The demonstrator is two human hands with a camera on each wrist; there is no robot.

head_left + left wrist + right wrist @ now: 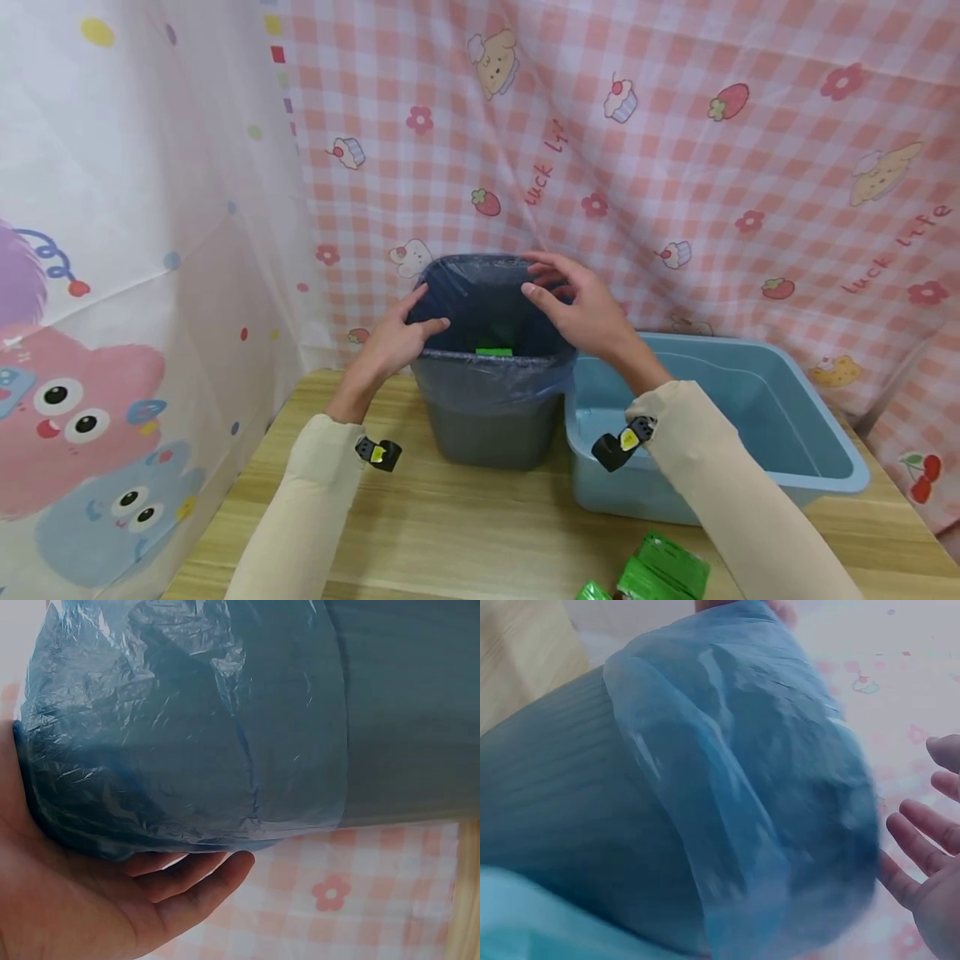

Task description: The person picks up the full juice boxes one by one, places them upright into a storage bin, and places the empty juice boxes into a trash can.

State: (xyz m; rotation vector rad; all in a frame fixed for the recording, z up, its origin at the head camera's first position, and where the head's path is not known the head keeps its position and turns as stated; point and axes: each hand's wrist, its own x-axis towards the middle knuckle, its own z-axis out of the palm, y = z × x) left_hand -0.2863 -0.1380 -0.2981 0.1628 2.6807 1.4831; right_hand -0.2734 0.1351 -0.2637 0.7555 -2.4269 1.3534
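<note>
A grey trash can [487, 433] stands upright on the table, lined with a translucent blue bag [495, 379] folded down over its rim. My left hand [401, 333] holds the rim at the left, thumb over the inner side and fingers along the outer wall, as the left wrist view also shows. Above the right part of the opening is my right hand [585, 308], its fingers spread and loosely bent. The right wrist view shows those fingers [922, 832] beside the rim, gripping nothing. A small green item [493, 352] shows inside the can.
A light blue plastic tub [712, 342] stands right of the can, under my right forearm. Several green packs [663, 571] lie on the wooden table [450, 533] at the near right. A checked cloth [450, 167] hangs behind, with a white printed one [210, 208] at the left.
</note>
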